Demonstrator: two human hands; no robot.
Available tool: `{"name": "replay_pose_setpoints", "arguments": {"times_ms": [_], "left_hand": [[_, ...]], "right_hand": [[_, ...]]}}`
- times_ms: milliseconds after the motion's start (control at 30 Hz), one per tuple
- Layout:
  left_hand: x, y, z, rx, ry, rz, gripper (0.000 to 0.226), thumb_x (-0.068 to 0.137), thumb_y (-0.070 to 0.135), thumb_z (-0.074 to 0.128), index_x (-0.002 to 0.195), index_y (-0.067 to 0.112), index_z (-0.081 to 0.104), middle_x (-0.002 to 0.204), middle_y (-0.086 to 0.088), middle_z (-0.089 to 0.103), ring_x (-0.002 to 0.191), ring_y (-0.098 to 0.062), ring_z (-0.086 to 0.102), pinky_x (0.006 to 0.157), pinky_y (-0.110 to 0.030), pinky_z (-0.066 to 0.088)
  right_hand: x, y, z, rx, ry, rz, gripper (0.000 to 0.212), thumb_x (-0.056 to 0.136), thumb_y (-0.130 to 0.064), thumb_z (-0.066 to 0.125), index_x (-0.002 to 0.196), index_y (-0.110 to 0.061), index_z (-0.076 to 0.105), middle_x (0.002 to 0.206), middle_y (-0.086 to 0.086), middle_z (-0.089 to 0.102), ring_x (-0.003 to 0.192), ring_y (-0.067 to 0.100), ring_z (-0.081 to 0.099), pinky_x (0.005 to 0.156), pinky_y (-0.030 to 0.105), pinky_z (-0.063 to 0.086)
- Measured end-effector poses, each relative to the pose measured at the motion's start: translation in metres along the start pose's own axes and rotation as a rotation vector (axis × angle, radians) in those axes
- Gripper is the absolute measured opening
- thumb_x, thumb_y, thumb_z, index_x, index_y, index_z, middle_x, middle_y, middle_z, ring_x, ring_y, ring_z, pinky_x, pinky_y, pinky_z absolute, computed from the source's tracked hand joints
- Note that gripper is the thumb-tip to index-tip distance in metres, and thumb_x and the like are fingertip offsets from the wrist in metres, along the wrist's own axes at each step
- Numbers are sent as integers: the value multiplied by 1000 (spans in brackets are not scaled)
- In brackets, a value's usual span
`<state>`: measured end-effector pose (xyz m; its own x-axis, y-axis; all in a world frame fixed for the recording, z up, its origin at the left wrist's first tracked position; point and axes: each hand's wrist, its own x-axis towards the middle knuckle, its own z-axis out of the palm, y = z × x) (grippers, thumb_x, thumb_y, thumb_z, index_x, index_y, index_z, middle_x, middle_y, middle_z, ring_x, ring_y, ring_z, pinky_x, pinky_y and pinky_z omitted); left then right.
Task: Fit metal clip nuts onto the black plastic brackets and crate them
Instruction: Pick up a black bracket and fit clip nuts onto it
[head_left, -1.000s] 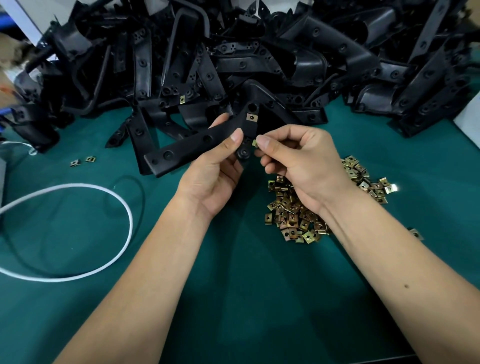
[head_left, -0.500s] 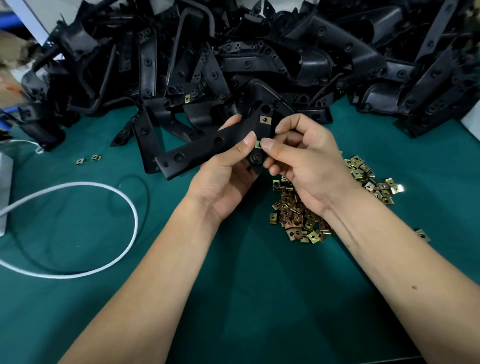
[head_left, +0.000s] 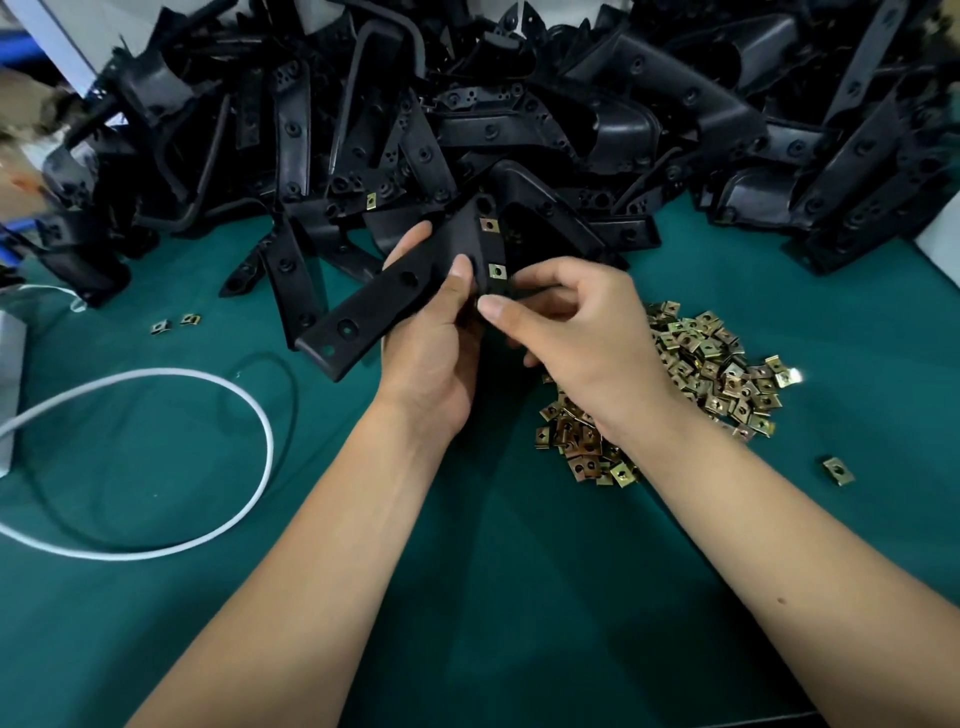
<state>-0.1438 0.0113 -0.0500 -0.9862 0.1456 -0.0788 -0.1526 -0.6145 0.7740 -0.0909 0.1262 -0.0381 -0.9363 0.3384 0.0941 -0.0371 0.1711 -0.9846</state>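
Observation:
My left hand (head_left: 434, 343) grips a long black plastic bracket (head_left: 374, 306) that slants from lower left to upper right above the green table. Two brass clip nuts sit on the bracket's right edge, an upper clip nut (head_left: 489, 224) and a lower clip nut (head_left: 497, 270). My right hand (head_left: 582, 332) is curled at the bracket's lower right end, its thumb tip just under the lower nut. Whether it pinches another nut is hidden. A heap of loose clip nuts (head_left: 696, 374) lies under and right of my right wrist.
A big pile of black brackets (head_left: 519, 119) fills the table's far side. A white cable (head_left: 171, 462) loops at the left beside a grey box (head_left: 10, 384). Two stray nuts (head_left: 175, 323) lie at the left, one stray nut (head_left: 838, 470) at the right.
A second clip nut now sits on the bracket's edge below the first. My right thumb has slid down under it. The bracket has tilted a little steeper.

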Motion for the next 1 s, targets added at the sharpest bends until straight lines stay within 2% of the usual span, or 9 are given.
{"name": "replay_pose_setpoints", "arguments": {"times_ms": [133, 267, 333, 467, 533, 600, 667, 833, 1000], "left_hand": [[-1, -3, -1, 390, -37, 306, 35, 102, -1, 52, 135, 11, 52, 127, -25, 64, 120, -40, 61, 107, -57, 49], [7, 2, -4, 806, -252, 695, 31, 98, -3, 58, 128, 2, 52, 120, 9, 59, 112, -9, 58, 101, -28, 47], [7, 6, -1, 714, -328, 582, 36, 96, 6, 59, 131, 13, 57, 116, 18, 64, 106, -12, 62, 88, -33, 50], [6, 22, -9, 514, -225, 302, 44, 103, -4, 43, 141, 19, 43, 108, -3, 73, 86, -23, 70, 72, -39, 59], [5, 32, -10, 366, -144, 86, 30, 112, 20, 38, 139, 12, 48, 102, -5, 75, 81, -19, 71, 68, -35, 59], [3, 34, -8, 362, -163, -67, 51, 109, 46, 37, 133, 5, 56, 105, -10, 75, 84, -23, 71, 70, -36, 60], [-1, 32, -5, 441, -227, -99, 51, 103, 47, 50, 120, 1, 63, 99, -15, 74, 76, -26, 71, 68, -35, 59], [-6, 25, -3, 537, -160, -20, 15, 98, 23, 70, 87, 13, 65, 81, -12, 61, 53, -20, 58, 52, -28, 52], [-10, 25, 0, 486, -133, 5, 7, 100, 16, 65, 95, 13, 66, 82, -10, 62, 57, -18, 59, 52, -28, 53]], "right_hand": [[2, -1, -3, 189, 29, 31, 23, 87, -20, 83, 104, -7, 72, 78, 6, 76, 61, 13, 68, 50, 23, 49], [7, -3, -12, 405, 37, 139, 17, 93, -22, 76, 90, -7, 68, 71, 4, 71, 60, 12, 59, 44, 22, 41], [11, -3, -16, 415, 65, 132, 16, 94, -21, 75, 89, -9, 68, 66, 0, 66, 56, 9, 53, 43, 20, 36], [19, -1, -29, 236, 73, 18, 13, 96, -24, 73, 86, -17, 76, 61, -5, 61, 52, 8, 46, 46, 22, 34], [21, 1, -33, 108, 22, -50, 12, 95, -27, 73, 86, -22, 78, 59, -6, 61, 51, 4, 48, 52, 21, 36], [20, 2, -33, -43, -50, -135, 7, 94, -29, 75, 89, -26, 80, 59, -4, 66, 53, 0, 53, 56, 18, 42], [18, 3, -31, -173, -112, -192, 8, 93, -30, 76, 90, -26, 82, 65, -5, 71, 58, 2, 58, 62, 18, 46], [16, 2, -24, -277, -137, -212, 15, 95, -32, 72, 90, -21, 82, 67, -6, 71, 65, 2, 62, 67, 20, 48], [13, -1, -15, -323, -91, -230, 19, 97, -32, 69, 94, -17, 80, 80, -8, 75, 78, 5, 69, 73, 25, 52]]}}
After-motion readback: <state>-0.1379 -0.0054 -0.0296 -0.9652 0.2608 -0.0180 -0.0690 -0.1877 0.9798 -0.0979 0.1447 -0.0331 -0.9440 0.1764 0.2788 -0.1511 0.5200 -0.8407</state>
